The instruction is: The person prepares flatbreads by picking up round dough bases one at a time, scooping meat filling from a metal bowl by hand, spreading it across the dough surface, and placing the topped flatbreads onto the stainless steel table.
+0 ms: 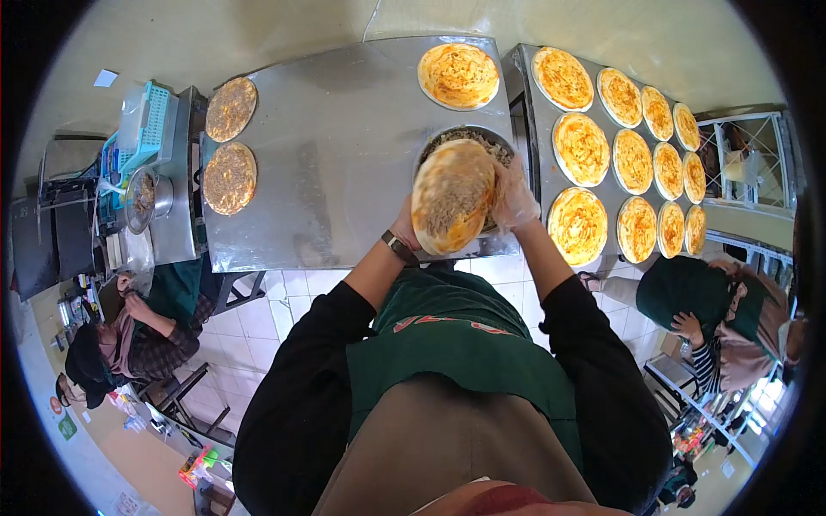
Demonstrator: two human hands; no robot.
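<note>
Fingers of the bare left hand (404, 225) are clamped on the lower-left edge of a pale-rimmed, round flat dough disc smeared with orange sauce and brown mince (452, 202), their tips hidden behind it. The right hand (514, 196), in a clear plastic glove, meets the disc's edge at three o'clock; blur leaves me unable to tell whether its fingers are together or clamped.

Held over a round metal bowl (495, 135) of crumbly brown mince (478, 138), the disc appears as an oval, its long axis running from about one o'clock to seven, its topped face turned up toward the head. Mince lies thickest across its middle and lower part; streaky orange shows near the lower edge, and the upper end looks paler and motion-blurred.

At twelve o'clock from it, a round orange-sauced disc (459, 76) rests on the grey metal table (344, 155). Toward nine and ten o'clock lie two round mince-covered discs (230, 178). Toward three o'clock, rows of orange-sauced discs (632, 161) fill a second metal table (607, 185).
</note>
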